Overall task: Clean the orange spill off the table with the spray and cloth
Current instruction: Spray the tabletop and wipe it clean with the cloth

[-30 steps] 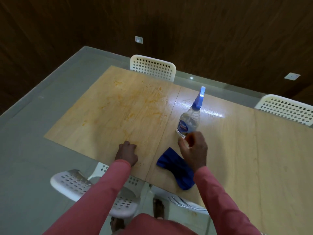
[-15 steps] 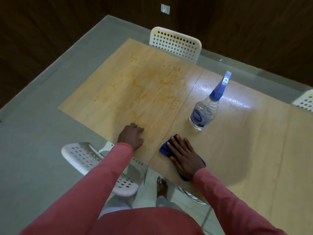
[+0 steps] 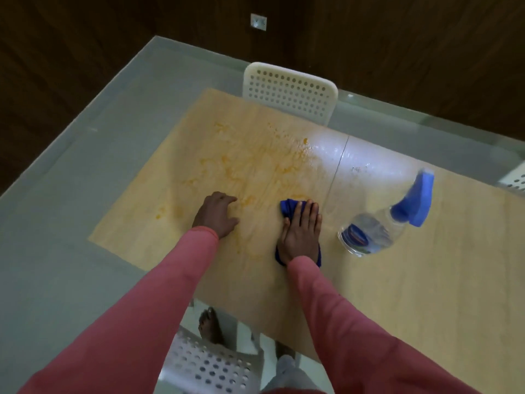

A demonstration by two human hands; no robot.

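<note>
1. Orange spill (image 3: 250,172) — smears and droplets spread over the pale wooden table (image 3: 397,294), lying beyond and to the left of the cloth-bearing hand, with the nearest streaks just ahead of its fingertips and a few more patches on the near side of the left hand.

2. Right hand (image 3: 301,231) lies flat on the blue cloth (image 3: 287,207), fingers straight and pressing it to the wood rather than curling round it; cloth shows past the fingertips and again at the wrist.

3. Left hand (image 3: 217,214) rests on the table to the left of the cloth, fingers loosely bent and holding nothing — it looks like a brace, and it sits right among the orange marks.

4. Spray bottle (image 3: 380,228) stands untouched to the right of the pressing hand, near but apart from it, its blue trigger head pointing away.

5. Done, as far as I can judge: the surface beyond the cloth shines wet, which suggests spray is already on it, and the cloth is down at the edge of the mess.

6. Left: nearly all the wiping. The orange appears largely intact across the whole stained patch, so the task seems to be only at the start of its cleaning strokes.

7. White perforated chair (image 3: 289,92) stands at the far edge, well beyond both hands.
</note>
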